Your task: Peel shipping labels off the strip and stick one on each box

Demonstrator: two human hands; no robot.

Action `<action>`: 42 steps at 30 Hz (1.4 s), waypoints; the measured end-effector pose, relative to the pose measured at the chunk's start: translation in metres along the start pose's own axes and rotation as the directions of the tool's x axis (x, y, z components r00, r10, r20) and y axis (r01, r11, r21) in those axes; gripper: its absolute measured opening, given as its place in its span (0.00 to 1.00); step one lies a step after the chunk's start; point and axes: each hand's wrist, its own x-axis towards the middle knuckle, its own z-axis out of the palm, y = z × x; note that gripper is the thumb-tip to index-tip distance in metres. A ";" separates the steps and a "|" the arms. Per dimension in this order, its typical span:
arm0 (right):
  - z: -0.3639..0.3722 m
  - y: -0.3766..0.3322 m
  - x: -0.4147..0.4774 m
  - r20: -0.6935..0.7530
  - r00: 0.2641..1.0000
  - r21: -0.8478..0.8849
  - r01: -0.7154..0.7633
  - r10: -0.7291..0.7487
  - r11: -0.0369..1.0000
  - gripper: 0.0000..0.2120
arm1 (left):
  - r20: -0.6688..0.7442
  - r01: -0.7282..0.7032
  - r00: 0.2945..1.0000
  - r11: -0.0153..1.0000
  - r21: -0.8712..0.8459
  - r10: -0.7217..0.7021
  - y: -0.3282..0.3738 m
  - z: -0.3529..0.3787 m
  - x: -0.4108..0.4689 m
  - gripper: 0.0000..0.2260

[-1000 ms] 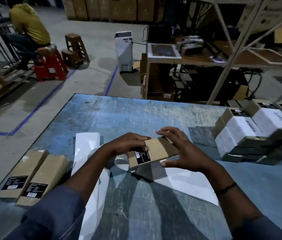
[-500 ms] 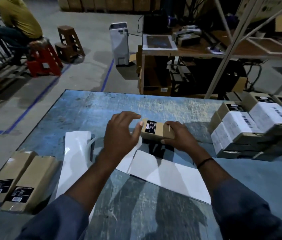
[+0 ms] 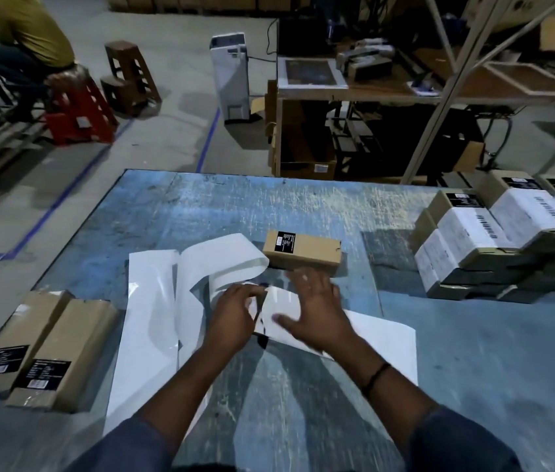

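The small brown box [image 3: 303,251] that both hands were gripping a moment ago now sits on the blue surface [image 3: 473,335] just beyond the fingertips, let go, its black printed patch facing up and no white shipping label on it that I can see. Both hands have dropped back to the label strip [image 3: 208,267], which loops and curls off to the left of them. The left hand [image 3: 235,315] is pinched narrow at the edge of a white label [image 3: 281,310], thumb and fingers closed on what looks like its corner, while the right hand [image 3: 317,311] lies spread wide and flat on the sheet, pressing it down. To my eye, the box is staged and the peel is just beginning; that label should go onto the box ahead. Far right of the hands, a stack of labelled boxes [image 3: 494,243] is done; far left, two long unlabelled boxes [image 3: 44,345] wait.
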 end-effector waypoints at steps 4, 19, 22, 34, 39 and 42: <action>0.021 -0.012 -0.027 0.159 0.986 -0.049 -0.034 0.042 0.998 0.51 | -0.002 0.138 0.990 0.988 -0.068 -0.138 -0.006 -0.007 -0.014 0.14; -0.001 -0.012 -0.040 -0.082 0.966 0.960 0.010 0.245 0.281 0.33 | 0.250 0.059 0.965 0.856 -0.514 0.083 0.046 -0.008 -0.037 0.15; -0.005 -0.013 -0.040 0.024 0.904 0.990 0.040 0.427 -0.139 0.36 | 0.213 -0.085 0.951 0.849 -0.521 0.225 0.051 0.017 -0.043 0.27; -0.028 0.008 -0.046 -0.341 0.865 0.611 -0.093 0.367 0.786 0.06 | 0.105 0.004 0.990 0.721 -0.693 0.095 0.069 0.045 -0.035 0.49; -0.058 0.008 -0.033 -0.366 0.641 0.883 0.010 0.674 0.470 0.08 | 0.155 0.038 0.984 0.742 -0.669 0.089 0.062 0.050 -0.032 0.48; -0.080 0.013 -0.021 -0.167 0.530 0.968 0.247 0.831 0.037 0.09 | 0.265 0.056 0.955 0.793 -0.607 0.136 0.061 0.050 -0.032 0.49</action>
